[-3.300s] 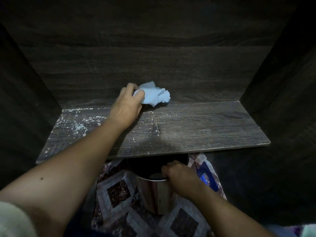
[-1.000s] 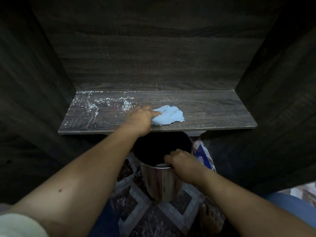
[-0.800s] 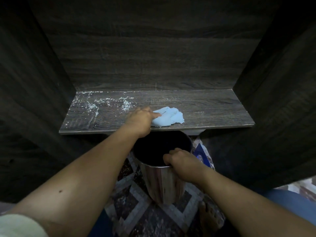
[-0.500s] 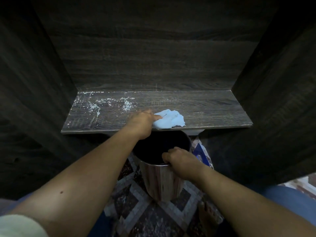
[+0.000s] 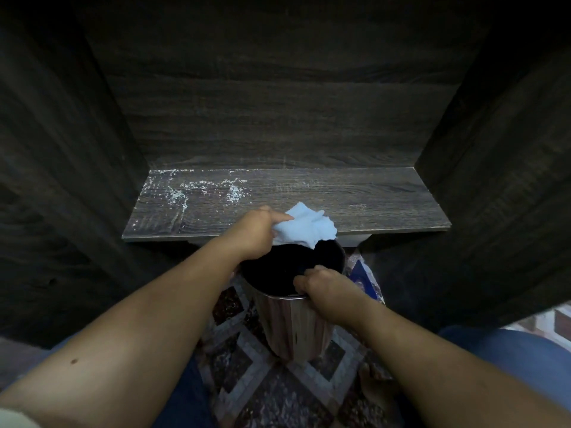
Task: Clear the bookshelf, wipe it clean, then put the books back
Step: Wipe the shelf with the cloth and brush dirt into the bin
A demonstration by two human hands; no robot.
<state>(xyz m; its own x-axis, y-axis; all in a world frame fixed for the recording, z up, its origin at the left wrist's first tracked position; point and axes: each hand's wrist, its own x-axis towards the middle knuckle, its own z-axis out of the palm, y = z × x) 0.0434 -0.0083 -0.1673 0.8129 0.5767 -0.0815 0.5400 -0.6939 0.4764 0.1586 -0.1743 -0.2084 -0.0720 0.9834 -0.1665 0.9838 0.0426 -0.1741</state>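
spanning mid-frame, a dark wood-grain shelf (image 5: pixel 355 196) carries white specks (image 5: pixel 185 194) at its left; the left hand (image 5: pixel 256 233) grips a crumpled pale-blue cloth (image 5: pixel 306 227) at the front edge, above a cylindrical metal bin (image 5: pixel 293 329) whose rim the right hand (image 5: pixel 321 285) grips, on a diamond-patterned rug (image 5: pixel 278 396).

Dusty shelf (image 5: pixel 370 199), crumpled blue cloth (image 5: pixel 306 228) at edge

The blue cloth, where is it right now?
In the head view it is central: the left hand grips the blue cloth at the front edge of the shelf, just above the open metal bin.
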